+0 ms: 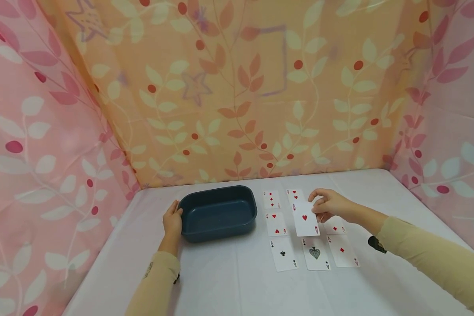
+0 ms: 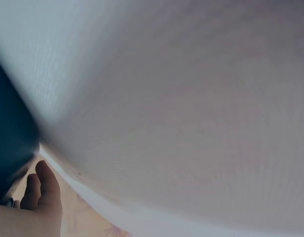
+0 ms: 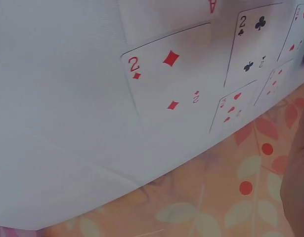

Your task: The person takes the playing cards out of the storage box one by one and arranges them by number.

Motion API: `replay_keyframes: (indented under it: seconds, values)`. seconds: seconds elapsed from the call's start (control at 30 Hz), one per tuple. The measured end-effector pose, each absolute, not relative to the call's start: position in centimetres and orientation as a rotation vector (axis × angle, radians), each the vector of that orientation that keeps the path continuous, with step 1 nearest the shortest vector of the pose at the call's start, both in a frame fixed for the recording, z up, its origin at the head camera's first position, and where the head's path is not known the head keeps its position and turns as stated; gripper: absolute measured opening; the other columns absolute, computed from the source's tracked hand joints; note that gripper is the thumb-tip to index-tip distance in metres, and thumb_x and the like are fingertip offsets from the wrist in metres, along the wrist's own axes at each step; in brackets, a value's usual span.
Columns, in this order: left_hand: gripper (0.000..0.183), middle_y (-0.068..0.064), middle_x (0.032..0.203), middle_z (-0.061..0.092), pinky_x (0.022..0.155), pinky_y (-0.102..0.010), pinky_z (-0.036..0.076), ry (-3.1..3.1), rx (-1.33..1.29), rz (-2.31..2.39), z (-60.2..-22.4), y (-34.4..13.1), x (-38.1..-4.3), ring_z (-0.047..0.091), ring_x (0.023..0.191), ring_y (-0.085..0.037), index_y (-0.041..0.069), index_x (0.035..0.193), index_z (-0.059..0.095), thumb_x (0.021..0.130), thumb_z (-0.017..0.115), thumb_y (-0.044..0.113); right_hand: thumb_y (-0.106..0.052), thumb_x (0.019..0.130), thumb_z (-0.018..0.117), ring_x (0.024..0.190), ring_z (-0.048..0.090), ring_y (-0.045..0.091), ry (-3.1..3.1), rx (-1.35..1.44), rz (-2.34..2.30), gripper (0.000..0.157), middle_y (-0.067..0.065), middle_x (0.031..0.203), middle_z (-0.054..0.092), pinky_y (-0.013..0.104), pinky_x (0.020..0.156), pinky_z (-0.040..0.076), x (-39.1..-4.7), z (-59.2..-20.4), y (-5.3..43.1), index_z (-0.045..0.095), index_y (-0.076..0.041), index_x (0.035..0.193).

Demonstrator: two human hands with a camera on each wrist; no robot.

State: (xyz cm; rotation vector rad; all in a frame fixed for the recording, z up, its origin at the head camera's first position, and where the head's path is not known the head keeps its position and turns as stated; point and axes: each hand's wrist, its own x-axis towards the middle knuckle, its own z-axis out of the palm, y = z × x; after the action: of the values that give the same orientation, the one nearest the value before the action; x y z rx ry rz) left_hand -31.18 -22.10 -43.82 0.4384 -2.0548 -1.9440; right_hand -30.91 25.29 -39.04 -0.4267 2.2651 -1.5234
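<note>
In the head view my right hand pinches the ace of hearts by its right edge, above the other cards. That card overlaps the 3 of hearts from this angle. Below it lie the ace of clubs, ace of spades and ace of diamonds. In the right wrist view the 2 of diamonds and 2 of clubs lie face up. At the left, my left hand grips the end of a dark blue rectangular basin; its inside shows no contents.
Left of the raised card lie the 2 of hearts and 3 of diamonds, close to the basin's right side. A white cloth covers the table. Patterned curtains enclose the back and both sides.
</note>
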Motion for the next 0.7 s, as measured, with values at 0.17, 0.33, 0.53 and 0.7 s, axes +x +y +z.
replay_keyframes:
  seconds: [0.17, 0.33, 0.53, 0.7]
  values:
    - [0.049, -0.017, 0.153, 0.029, 0.118, -0.035, 0.015, -2.045, 0.436, -1.961, -43.9, -22.1, -31.3, 0.02, 0.145, -0.025, -0.004, 0.149, 0.027, 0.102, 0.038, -0.001, -0.004, 0.09, 0.06, 0.062, 0.061, 0.02, 2.236, -0.468, -1.449, 0.026, 0.008, 0.074, 0.064, 0.034, 0.062, 0.057, -30.8, -39.1, 26.8, 0.045, 0.005, 0.11]
    - [0.049, -0.018, 0.153, 0.029, 0.117, -0.035, 0.016, -2.034, 0.439, -1.973, -43.9, -22.2, -31.4, 0.022, 0.144, -0.025, -0.004, 0.149, 0.027, 0.101, 0.037, -0.002, -0.005, 0.091, 0.058, 0.062, 0.061, 0.02, 2.211, -0.493, -1.36, 0.023, 0.009, 0.073, 0.065, 0.037, 0.065, 0.058, -31.0, -39.2, 28.5, 0.045, 0.004, 0.107]
    - [0.049, -0.016, 0.155, 0.027, 0.118, -0.035, 0.014, -2.031, 0.44, -1.984, -43.8, -22.1, -31.3, 0.019, 0.145, -0.025, -0.004, 0.15, 0.026, 0.102, 0.037, 0.0, -0.004, 0.09, 0.059, 0.06, 0.061, 0.019, 2.211, -0.431, -1.303, 0.023, 0.009, 0.071, 0.064, 0.032, 0.061, 0.057, -31.3, -39.4, 30.0, 0.046, 0.004, 0.107]
    - [0.049, -0.015, 0.155, 0.027, 0.118, -0.035, 0.014, -2.037, 0.454, -1.977, -43.9, -22.2, -31.3, 0.018, 0.145, -0.024, -0.003, 0.15, 0.027, 0.102, 0.037, 0.001, -0.003, 0.089, 0.059, 0.06, 0.059, 0.018, 2.208, -0.403, -1.257, 0.021, 0.009, 0.069, 0.062, 0.029, 0.059, 0.055, -31.4, -39.7, 31.1, 0.047, 0.003, 0.105]
